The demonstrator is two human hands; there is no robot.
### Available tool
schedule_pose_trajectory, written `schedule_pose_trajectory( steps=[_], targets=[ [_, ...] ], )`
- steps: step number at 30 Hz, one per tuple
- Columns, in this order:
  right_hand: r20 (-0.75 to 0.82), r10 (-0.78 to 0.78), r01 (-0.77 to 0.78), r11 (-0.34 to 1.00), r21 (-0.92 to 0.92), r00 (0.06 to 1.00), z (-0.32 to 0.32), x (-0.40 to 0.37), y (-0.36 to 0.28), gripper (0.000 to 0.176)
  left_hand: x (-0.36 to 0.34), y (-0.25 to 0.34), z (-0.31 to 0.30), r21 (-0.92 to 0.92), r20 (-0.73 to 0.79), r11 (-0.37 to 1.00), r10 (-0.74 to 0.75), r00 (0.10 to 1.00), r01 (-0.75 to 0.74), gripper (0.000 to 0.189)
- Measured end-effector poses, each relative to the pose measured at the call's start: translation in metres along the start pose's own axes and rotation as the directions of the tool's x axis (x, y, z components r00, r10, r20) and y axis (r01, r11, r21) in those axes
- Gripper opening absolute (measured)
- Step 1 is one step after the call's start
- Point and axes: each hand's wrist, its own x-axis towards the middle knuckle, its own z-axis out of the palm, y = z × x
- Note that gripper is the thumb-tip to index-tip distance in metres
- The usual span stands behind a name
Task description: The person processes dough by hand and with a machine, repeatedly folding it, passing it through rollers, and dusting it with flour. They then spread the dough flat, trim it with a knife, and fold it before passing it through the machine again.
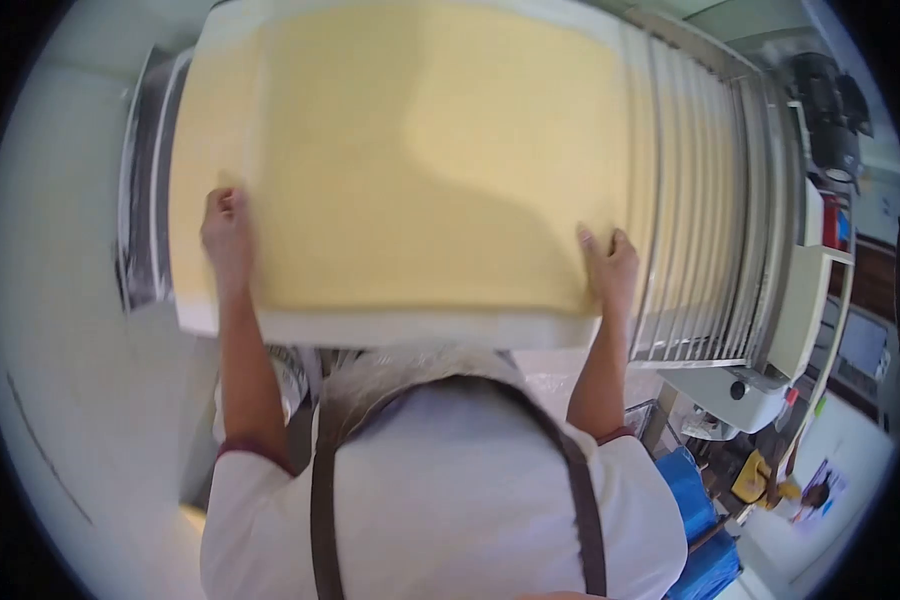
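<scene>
A wide, smooth, pale yellow sheet that looks like dough (370,200) lies on the white bed (390,326) of a machine in front of me. My left hand (228,240) is over the left part of the sheet, fingers curled together. Whether a bit of the sheet is pinched in them is hidden. Toward the right side, just before the bars, my right hand (611,268) rests at or just above the sheet. Its thumb and forefinger are apart, with nothing visible between them.
A metal guard of parallel bars (695,200) covers the sheet's right part. Beyond it are a pale machine housing (805,310) and a round black knob (738,390). Blue material (685,490) hangs at lower right. Another person in yellow (755,480) is farther off.
</scene>
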Motion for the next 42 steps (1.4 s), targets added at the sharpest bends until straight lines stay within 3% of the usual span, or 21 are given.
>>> schedule_pose_trajectory(
  steps=[3,6,8,9,11,13,16,20,23,25,27,28,29,30,32,33,35,36,39,42],
  targets=[
    [-0.077,-0.077,0.102,0.913,0.395,0.994,0.006,0.059,-0.017,0.054,0.057,0.009,0.030,0.124,-0.148,0.905,0.423,0.894,-0.408,0.045],
    [-0.093,-0.251,0.266,0.857,0.442,0.963,0.027,0.153,-0.030,0.046,0.109,0.035,0.054,-0.101,0.034,0.959,0.269,0.962,-0.265,0.046],
    [0.011,-0.187,0.164,0.885,0.436,0.982,-0.001,0.165,-0.062,0.046,0.123,0.059,0.049,-0.157,0.143,0.986,0.080,0.987,-0.057,0.045],
    [0.136,-0.139,0.057,0.874,0.482,0.981,-0.006,0.180,-0.064,0.042,0.131,0.057,0.052,-0.102,0.115,0.992,0.091,0.989,-0.079,0.047],
    [0.107,-0.035,-0.032,0.825,0.564,0.994,0.000,0.188,-0.066,0.041,0.145,0.035,0.071,0.081,-0.154,0.954,0.298,0.942,-0.289,0.048],
    [0.124,0.018,-0.097,0.733,0.673,0.992,0.012,0.201,-0.059,0.033,0.145,0.062,0.057,-0.105,0.068,0.992,0.073,0.995,-0.066,0.049],
    [0.408,0.053,-0.285,0.797,0.532,0.912,0.001,0.215,-0.065,0.024,0.150,0.072,0.053,-0.151,0.183,0.987,-0.033,0.983,0.061,0.046],
    [0.368,-0.019,-0.196,0.821,0.537,0.930,-0.008,0.207,-0.092,0.021,0.168,0.058,0.068,-0.212,0.141,0.972,-0.068,0.988,0.098,0.042],
    [0.349,-0.063,-0.248,0.587,0.770,0.935,-0.011,0.199,-0.101,0.025,0.179,0.053,0.070,-0.222,0.205,0.970,-0.056,0.977,0.103,0.043],
    [0.340,-0.112,-0.207,0.606,0.768,0.934,0.005,0.221,-0.059,0.031,0.187,0.058,0.066,-0.235,0.282,0.965,-0.048,0.958,0.117,0.042],
    [0.349,-0.068,-0.206,0.696,0.688,0.935,-0.004,0.207,-0.078,0.035,0.193,0.057,0.064,-0.230,0.287,0.968,-0.032,0.957,0.101,0.042],
    [0.409,-0.101,-0.264,0.620,0.739,0.907,-0.004,0.206,-0.079,0.036,0.191,0.057,0.064,-0.262,0.274,0.957,-0.048,0.961,0.122,0.041],
    [0.463,-0.150,-0.321,0.536,0.781,0.874,-0.003,0.207,-0.078,0.037,0.186,0.072,0.053,-0.168,0.374,0.967,-0.116,0.920,0.190,0.040],
    [0.482,-0.147,-0.338,0.539,0.771,0.864,-0.004,0.208,-0.079,0.036,0.180,0.085,0.040,-0.060,0.455,0.968,-0.191,0.870,0.244,0.039],
    [0.529,-0.159,-0.375,0.540,0.753,0.834,-0.003,0.209,-0.080,0.034,0.177,0.086,0.036,-0.090,0.591,0.959,-0.167,0.789,0.270,0.040],
    [0.517,-0.218,-0.374,0.472,0.798,0.828,-0.008,0.207,-0.082,0.034,0.177,0.086,0.035,-0.103,0.650,0.952,-0.154,0.744,0.287,0.040],
    [0.488,-0.343,-0.385,0.327,0.863,0.803,-0.019,0.203,-0.091,0.034,0.170,0.093,0.026,-0.416,0.700,0.821,0.014,0.714,0.392,0.041],
    [0.482,-0.308,-0.377,0.342,0.861,0.820,-0.017,0.204,-0.092,0.034,0.168,0.096,0.025,-0.549,0.700,0.708,0.099,0.707,0.445,0.041],
    [0.489,-0.207,-0.386,0.393,0.835,0.848,-0.011,0.207,-0.089,0.035,0.165,0.094,0.040,-0.500,0.684,0.712,-0.025,0.729,0.493,0.041],
    [0.511,-0.193,-0.402,0.417,0.816,0.837,-0.005,0.224,-0.087,0.034,0.168,0.112,0.042,-0.341,0.595,0.846,-0.143,0.791,0.409,0.037]
  ],
)
